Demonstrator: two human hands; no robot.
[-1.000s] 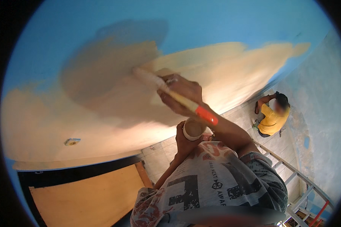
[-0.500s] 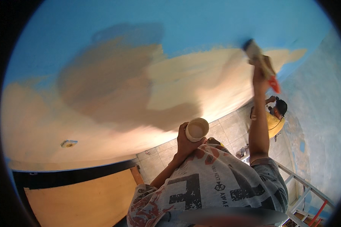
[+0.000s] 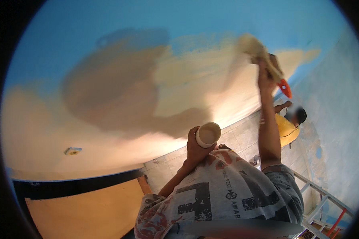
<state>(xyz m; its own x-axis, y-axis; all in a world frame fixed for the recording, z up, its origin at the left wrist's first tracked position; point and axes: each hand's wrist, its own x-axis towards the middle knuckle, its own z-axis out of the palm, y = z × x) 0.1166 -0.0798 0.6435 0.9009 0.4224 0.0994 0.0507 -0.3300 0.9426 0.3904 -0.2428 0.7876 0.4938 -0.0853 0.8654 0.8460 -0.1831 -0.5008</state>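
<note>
My right hand [image 3: 266,72] is closed round the handle of a wide paintbrush [image 3: 276,71], raised up to the wall. Its red handle end sticks out below my fingers, and the bristle end is blurred against the paint. Blue covers the upper wall [image 3: 211,16], while a cream coat [image 3: 183,79] lies under it with a streaky, uneven border. In front of my chest, my left hand [image 3: 195,148] wraps round a pale round tub [image 3: 208,134] with light, milky paint inside. A large shadow falls on the wall at left.
Beyond my right arm, a person in a yellow shirt [image 3: 288,129] is low down by the blue-grey side wall [image 3: 339,107]. A metal ladder [image 3: 321,205] stands at lower right. A socket box [image 3: 73,151] and a wooden door panel [image 3: 87,211] are at lower left, with floor tiles [image 3: 161,171] below.
The paintbrush has swept left along the border, and cream streaks now cover more of the blue there. My left hand and the tub have hardly moved.
</note>
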